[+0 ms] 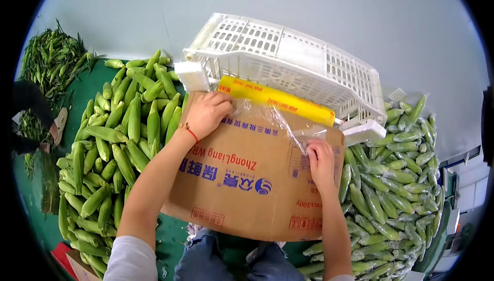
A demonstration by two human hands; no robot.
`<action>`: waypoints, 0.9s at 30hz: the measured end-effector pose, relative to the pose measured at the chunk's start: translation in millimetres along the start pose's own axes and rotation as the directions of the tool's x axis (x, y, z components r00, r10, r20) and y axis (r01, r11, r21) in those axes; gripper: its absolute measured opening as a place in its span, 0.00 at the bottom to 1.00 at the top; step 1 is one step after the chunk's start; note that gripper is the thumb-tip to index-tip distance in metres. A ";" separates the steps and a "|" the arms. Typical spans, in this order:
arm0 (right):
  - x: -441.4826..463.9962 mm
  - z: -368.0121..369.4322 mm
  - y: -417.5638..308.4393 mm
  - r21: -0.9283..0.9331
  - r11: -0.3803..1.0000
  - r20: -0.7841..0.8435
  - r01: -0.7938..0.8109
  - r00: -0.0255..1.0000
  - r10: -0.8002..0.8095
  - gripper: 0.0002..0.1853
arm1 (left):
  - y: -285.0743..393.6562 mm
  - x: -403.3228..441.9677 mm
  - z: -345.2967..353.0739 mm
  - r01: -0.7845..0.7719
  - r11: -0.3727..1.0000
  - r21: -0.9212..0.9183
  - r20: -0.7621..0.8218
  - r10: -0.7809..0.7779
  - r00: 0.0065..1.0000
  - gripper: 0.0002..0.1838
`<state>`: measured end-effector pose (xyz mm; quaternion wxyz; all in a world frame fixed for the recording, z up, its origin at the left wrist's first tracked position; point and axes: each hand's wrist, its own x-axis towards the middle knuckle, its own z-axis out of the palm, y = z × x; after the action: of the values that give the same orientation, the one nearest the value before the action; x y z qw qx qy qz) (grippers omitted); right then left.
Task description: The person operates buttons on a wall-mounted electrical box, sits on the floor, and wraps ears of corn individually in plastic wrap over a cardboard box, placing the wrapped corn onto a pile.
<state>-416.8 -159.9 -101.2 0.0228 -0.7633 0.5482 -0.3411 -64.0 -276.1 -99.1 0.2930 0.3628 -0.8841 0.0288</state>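
A yellow roll of plastic wrap (278, 101) lies across the far edge of a cardboard box (242, 173), between two white foam blocks. Clear film (265, 113) stretches from the roll over the top of the box. My left hand (208, 112), with a red string on its wrist, is closed by the roll's left end, its fingertips pinching the film's edge. On the right, my right hand (320, 157) has its fingers pressed together on the bunched film near the box's right side.
A white plastic crate (288, 49) stands behind the roll. Unwrapped green corn (123, 126) is heaped at left, film-wrapped corn (396, 188) at right. Husks (51, 54) lie at the far left, near another person's foot (59, 126). A grey wall rises behind.
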 end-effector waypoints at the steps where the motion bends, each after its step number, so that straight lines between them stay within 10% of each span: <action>1: -0.6 -1.6 2.3 0.153 0.975 -0.003 -0.159 0.987 0.161 0.04 | -1.2 3.8 -1.1 0.105 0.989 -0.102 -0.006 -0.106 0.994 0.05; 3: -19.1 -11.6 -1.6 0.436 0.780 0.074 -0.450 0.881 0.467 0.05 | 7.2 -1.2 -7.3 0.304 0.901 -0.308 0.028 -0.311 0.950 0.03; 8: -44.3 -73.9 -15.8 0.580 0.697 -0.004 -0.421 0.855 0.519 0.04 | 26.1 -27.3 -69.2 0.416 0.676 -0.608 -0.107 -0.589 0.801 0.04; 17: -166.7 -137.9 -77.5 0.347 0.810 0.234 -0.473 0.880 0.414 0.02 | 120.7 -161.6 -179.1 0.100 0.984 -0.145 -0.167 -0.124 0.978 0.10; 20: -200.1 -106.8 -81.6 0.354 0.684 0.427 -0.638 0.761 0.489 0.03 | 143.4 -246.6 -144.4 0.319 0.946 0.064 0.182 -0.325 0.928 0.10; 21: -186.2 -106.6 -95.9 0.165 0.833 0.457 -0.528 0.790 0.409 0.03 | 153.4 -281.4 -120.1 0.441 0.857 0.268 0.487 -0.515 0.705 0.12; 22: -196.3 -93.1 -84.9 0.153 0.874 0.414 -0.462 0.833 0.368 0.04 | 162.4 -281.6 -114.1 0.344 0.935 -0.088 0.129 -0.332 0.935 0.10; 24: -196.2 -79.7 -86.0 0.145 0.878 0.374 -0.456 0.847 0.378 0.04 | 171.2 -305.4 -101.2 0.285 0.953 -0.100 0.039 -0.282 0.958 0.12; 25: -186.2 -85.9 -97.4 0.150 0.843 0.387 -0.517 0.815 0.431 0.05 | 180.1 -333.8 -94.0 0.546 0.833 -0.092 0.325 -0.493 0.807 0.14; 27: -182.1 -90.4 -96.9 0.105 0.846 0.427 -0.523 0.792 0.436 0.04 | 178.1 -370.5 -75.9 0.727 0.667 -0.161 0.218 -0.694 0.686 0.15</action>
<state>-416.8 64.5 -82.6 0.3003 -0.6426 0.6682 -0.2243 65.9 106.3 -207.3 0.2598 0.6426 -0.6871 -0.2178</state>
